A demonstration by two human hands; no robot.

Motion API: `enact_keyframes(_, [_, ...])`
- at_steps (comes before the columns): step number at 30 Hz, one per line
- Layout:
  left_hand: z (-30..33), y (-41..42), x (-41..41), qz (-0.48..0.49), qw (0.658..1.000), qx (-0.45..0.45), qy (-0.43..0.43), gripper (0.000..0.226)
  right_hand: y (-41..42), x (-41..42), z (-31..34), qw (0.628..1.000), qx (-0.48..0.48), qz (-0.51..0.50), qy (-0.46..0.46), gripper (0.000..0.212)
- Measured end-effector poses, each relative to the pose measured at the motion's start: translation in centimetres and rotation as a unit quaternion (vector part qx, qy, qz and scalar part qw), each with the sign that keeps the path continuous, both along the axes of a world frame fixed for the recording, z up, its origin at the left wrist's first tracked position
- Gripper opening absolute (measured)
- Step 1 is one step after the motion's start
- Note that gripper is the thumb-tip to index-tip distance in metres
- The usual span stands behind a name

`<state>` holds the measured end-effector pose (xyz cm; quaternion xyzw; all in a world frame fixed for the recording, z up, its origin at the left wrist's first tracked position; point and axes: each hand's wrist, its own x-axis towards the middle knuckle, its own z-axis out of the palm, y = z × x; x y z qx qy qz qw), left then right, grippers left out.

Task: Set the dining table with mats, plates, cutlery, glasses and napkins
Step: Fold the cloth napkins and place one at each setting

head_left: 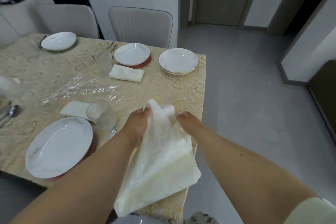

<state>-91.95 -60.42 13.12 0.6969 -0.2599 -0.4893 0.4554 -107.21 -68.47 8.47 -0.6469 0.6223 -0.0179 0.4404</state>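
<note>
A white cloth napkin [163, 158] hangs over the table's near right corner. My left hand [136, 125] pinches its upper edge, and my right hand [189, 123] grips the fold beside it. A white plate [58, 145] on a red mat sits near left, with a glass [101, 114] and a folded napkin [76, 110] behind it. Across the table, a plate [132, 53] rests on a red mat with a folded napkin [126, 73] in front. A third plate [58, 40] lies on a green mat at far left. Stacked plates [178, 61] stand at far right.
The table [45, 78] wears a gold patterned cloth. Crumpled clear plastic [83, 91] lies mid-table. Spoons [11, 112] lie at the left edge; cutlery [111, 46] sits by the far plate. Two grey chairs [141, 23] stand behind. Grey floor [245, 96] lies to the right.
</note>
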Motion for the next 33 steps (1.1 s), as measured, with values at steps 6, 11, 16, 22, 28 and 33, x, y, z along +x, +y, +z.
enact_keyframes(6, [1.7, -0.3, 0.5, 0.119, 0.990, 0.020, 0.068, 0.043, 0.5, 0.3, -0.9, 0.926, 0.142, -0.255, -0.240, 0.059])
enact_keyframes(11, [3.9, -0.5, 1.1, 0.165, 0.980, -0.021, 0.109, 0.049, 0.6, -0.2, -1.8, 0.948, 0.139, -0.213, -0.193, 0.109])
enact_keyframes(16, [5.5, -0.3, 0.8, 0.168, 0.974, -0.022, 0.151, 0.048, 1.9, 0.9, 1.9, 0.947, 0.122, -0.147, -0.259, 0.049])
enact_keyframes(22, [6.2, 0.2, 1.0, 0.175, 0.959, -0.041, 0.220, 0.047, 2.5, 1.7, 1.0, 0.922, 0.099, -0.243, -0.284, 0.059])
enact_keyframes(28, [7.5, -0.3, 2.3, 0.208, 0.941, -0.114, 0.243, 0.038, 1.7, 0.7, 0.5, 0.958, 0.083, -0.234, -0.146, 0.015])
enact_keyframes(33, [6.8, 0.1, 1.9, 0.205, 0.941, -0.094, 0.253, 0.040, 0.9, 1.4, 2.1, 0.967, -0.122, -0.172, -0.143, 0.034])
